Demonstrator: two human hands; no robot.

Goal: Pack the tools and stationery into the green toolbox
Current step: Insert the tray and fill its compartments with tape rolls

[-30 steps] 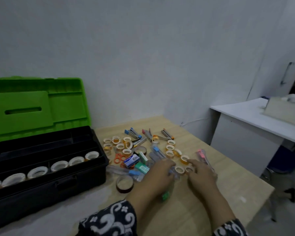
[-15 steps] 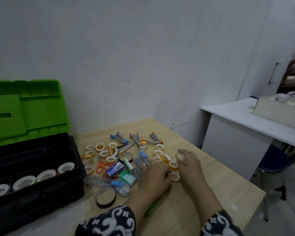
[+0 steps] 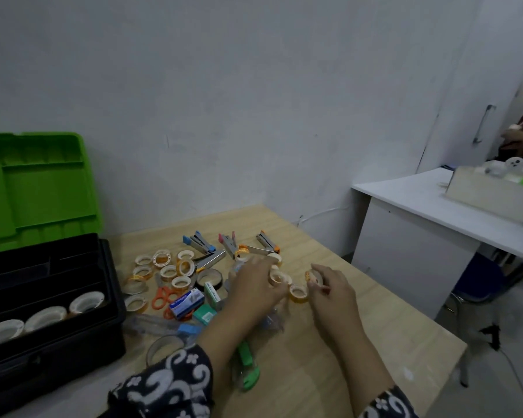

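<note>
Two hands are at work over the scattered heap on the pale wooden table, both down among the small clear tape rolls with orange cores. The left hand has its fingers curled onto one small roll, seemingly pinching its rim; the right hand pinches another roll between thumb and fingertips. A third roll lies on the wood between the two hands, untouched. My guess is she is collecting several rolls at once so one trip serves for all.

The green-lidded black plastic toolbox stands open at the left edge of the table, well apart from the hands, lid tipped back against the wall. A row of larger white tape rolls sits on edge in its front tray, likely lined up to save room.

Much remains outside: metal staplers with blue, pink and orange ends at the far side, orange-handled scissors, a blue staple box, and a green cutter near her patterned sleeve.
</note>
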